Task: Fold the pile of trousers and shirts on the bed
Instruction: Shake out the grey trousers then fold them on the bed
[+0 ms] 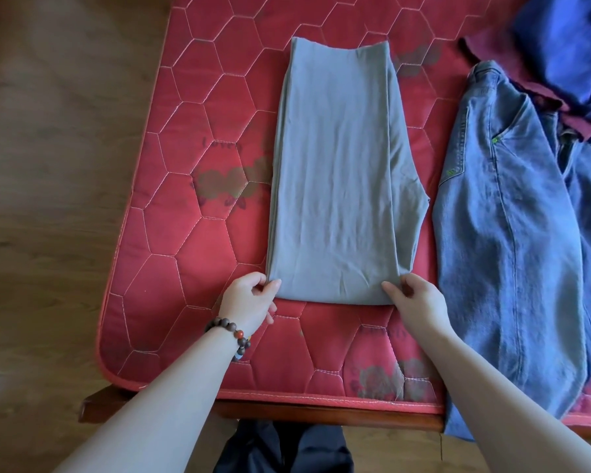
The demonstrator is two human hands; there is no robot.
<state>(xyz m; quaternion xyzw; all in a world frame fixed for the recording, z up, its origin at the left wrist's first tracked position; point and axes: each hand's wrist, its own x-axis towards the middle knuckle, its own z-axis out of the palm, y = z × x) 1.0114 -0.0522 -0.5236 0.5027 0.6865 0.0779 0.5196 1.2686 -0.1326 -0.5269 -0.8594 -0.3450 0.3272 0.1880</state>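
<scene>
your left hand (pixel 253 295) and right hand (pixel 413 295) each pinched one near corner of the grey trousers (pixel 338 186), which lay folded long on the red mattress (pixel 198 216). the cloth looked thin, soft and light, so it would sag; holding both corners seemed right. the jeans (pixel 512 233) waited beside, surely heavier and stiffer.

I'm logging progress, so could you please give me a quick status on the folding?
Left hand and right hand each pinch a near corner of the grey trousers, lying part-folded. Jeans unfolded alongside. Nothing in the way.
</scene>
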